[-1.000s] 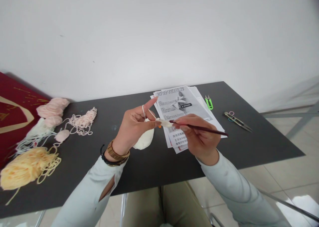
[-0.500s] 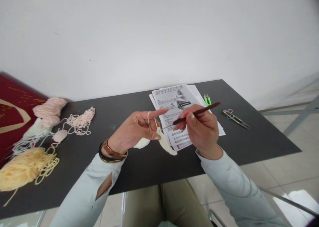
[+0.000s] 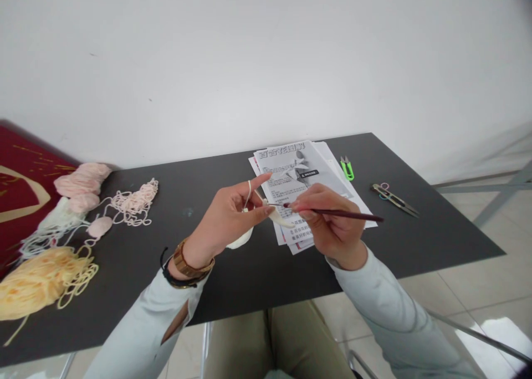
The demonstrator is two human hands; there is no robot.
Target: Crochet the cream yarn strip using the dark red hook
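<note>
One white crochet piece (image 3: 281, 219) between left hand (image 3: 230, 215) and right hand (image 3: 336, 224)

The small piece is held above the desk (image 3: 436, 240), seen against the printed sheets (image 3: 282, 177), and its curved end sticks out from the left fingertips. The left hand is pinching it at the thumb, while one white strand (image 3: 250, 189) goes around the index finger, which is stretched out. The right hand is gripping the dark red handle of a crochet hook (image 3: 344, 214), and its thin metal shaft reaches to the left fingertips; whether the tip is inside a stitch, I cannot tell. Below the left hand, a white yarn ball (image 3: 241, 239) is lying, partly covered. To the right of the sheets are green snips (image 3: 348, 171) and, further, metal snips (image 3: 394, 199). Far on the left are pink yarn (image 3: 83, 182) and yellow yarn (image 3: 37, 282), near a red panel (image 3: 20, 163)
</note>
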